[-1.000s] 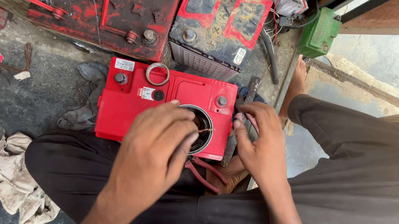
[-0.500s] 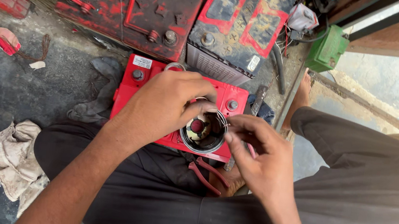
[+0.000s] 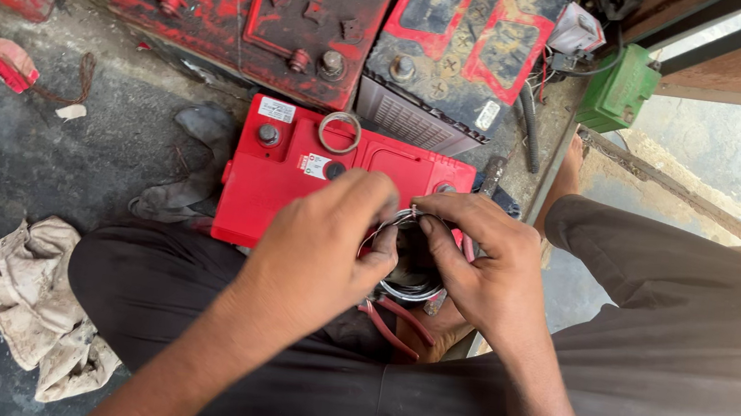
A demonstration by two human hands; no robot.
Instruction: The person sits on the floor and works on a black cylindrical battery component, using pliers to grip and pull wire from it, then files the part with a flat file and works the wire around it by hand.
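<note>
Pinching a round metal part from both sides: left hand with fingers curled on its left rim, right hand with thumb and forefinger closed on its top edge. Part sits over the near right corner of a red battery. Loose ring lies on the battery top. Rag on the floor, left.

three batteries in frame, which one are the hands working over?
The clean bright-red battery nearest the person: both the left hand and right hand sit over its right end, at a metal ring. The other two, grimy and dark-topped, lie beyond it, untouched.
</note>
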